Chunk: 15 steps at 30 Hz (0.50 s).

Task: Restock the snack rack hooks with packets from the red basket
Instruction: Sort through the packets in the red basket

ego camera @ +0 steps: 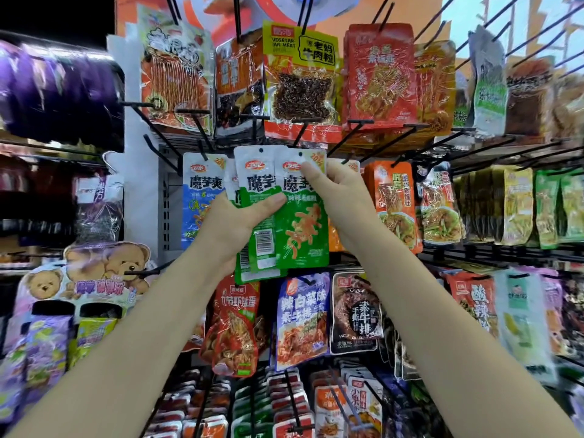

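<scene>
Both my hands hold up a small fan of green-and-white snack packets (300, 222) in front of the rack's middle row. My left hand (235, 222) grips the bunch from the left, thumb across the front packets. My right hand (335, 188) pinches the top right corner of the front packet, near its hang hole. The packets' tops sit just under a black hook (300, 134) that sticks out from the rack. A blue-and-white packet (202, 197) of the same brand hangs on the hook to the left. The red basket is out of view.
The rack is dense with hanging packets: orange and yellow ones above, orange packets (395, 200) to the right, red, purple and black ones below. Many bare black hook tips stick out toward me. A bear-themed display (91, 279) stands at the lower left.
</scene>
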Each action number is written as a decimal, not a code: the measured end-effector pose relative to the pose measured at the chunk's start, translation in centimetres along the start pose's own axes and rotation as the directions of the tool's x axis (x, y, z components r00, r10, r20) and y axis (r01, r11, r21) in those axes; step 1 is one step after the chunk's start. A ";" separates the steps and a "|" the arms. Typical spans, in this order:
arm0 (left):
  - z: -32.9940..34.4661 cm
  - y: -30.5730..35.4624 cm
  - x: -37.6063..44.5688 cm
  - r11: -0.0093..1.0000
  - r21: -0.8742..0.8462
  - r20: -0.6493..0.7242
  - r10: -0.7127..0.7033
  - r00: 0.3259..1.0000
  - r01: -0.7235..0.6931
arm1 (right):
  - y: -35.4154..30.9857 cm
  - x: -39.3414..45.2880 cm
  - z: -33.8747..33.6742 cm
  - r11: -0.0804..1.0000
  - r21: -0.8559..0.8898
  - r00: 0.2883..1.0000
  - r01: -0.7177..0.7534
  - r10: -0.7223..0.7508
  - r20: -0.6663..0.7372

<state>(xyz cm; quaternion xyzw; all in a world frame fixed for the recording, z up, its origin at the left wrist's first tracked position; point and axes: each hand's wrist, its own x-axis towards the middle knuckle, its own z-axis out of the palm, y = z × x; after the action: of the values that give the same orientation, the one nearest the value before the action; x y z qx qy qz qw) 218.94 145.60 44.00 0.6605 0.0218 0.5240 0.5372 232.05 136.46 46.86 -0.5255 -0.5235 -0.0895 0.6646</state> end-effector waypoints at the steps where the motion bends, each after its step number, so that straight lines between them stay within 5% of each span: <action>1: -0.1 -0.1 0.1 1.000 0.015 -0.026 -0.003 1.000 0.004 | -0.3 0.2 0.1 1.000 0.007 1.000 -0.007 0.007 -0.013; 8: -2.7 -1.3 1.5 0.999 0.027 -0.096 -0.042 0.995 0.045 | -0.9 2.5 0.2 0.993 0.028 0.987 -0.115 0.117 -0.113; 15: -4.3 -3.6 3.8 0.999 -0.015 -0.117 -0.044 0.992 0.043 | 0.6 3.2 0.3 0.983 -0.179 0.989 -0.040 0.013 -0.148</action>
<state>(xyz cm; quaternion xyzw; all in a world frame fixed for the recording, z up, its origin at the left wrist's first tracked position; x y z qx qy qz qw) 219.48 152.34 43.32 0.6247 0.0644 0.5501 0.5504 233.65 138.34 49.02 -0.5829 -0.4559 -0.1661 0.6518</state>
